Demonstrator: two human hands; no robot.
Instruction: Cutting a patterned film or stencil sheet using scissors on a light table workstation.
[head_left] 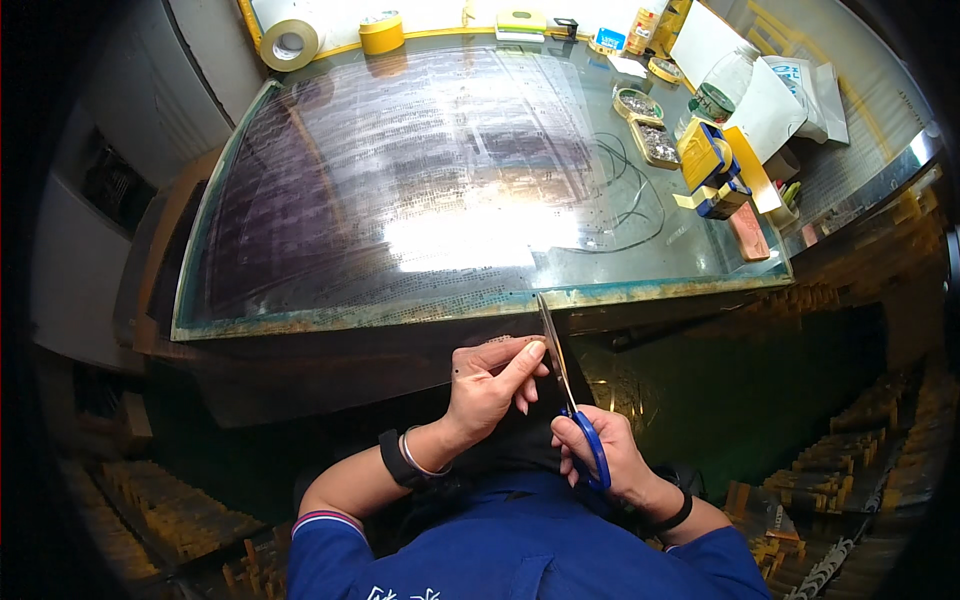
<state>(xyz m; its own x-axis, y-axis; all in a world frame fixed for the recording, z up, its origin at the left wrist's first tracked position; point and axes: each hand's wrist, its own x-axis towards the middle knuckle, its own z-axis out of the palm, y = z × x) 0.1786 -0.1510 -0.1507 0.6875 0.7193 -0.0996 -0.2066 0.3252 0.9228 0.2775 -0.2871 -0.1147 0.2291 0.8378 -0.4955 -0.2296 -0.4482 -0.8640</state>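
My right hand (615, 455) grips a pair of scissors (597, 458) by the blue handles. Their long metal blades point away from me, up toward the table's near edge, and look slightly parted. Beside the blades, my left hand (492, 385) is closed in a pinch, thumb against forefinger. Whatever is in that pinch is too small to make out; a faint dotted edge shows just above the forefinger. Both hands are in front of a large glass-topped table (690, 268), on which a dark, see-through printed sheet (330, 170) lies flat.
Tape rolls (289, 45) and a yellow roll (381, 33) stand along the far edge. At the right are a blue and yellow tape dispenser (708, 160), a clear jar (728, 85), small trays of bits (654, 142), a pinkish block (748, 232) and a thin dark loose cord (640, 190).
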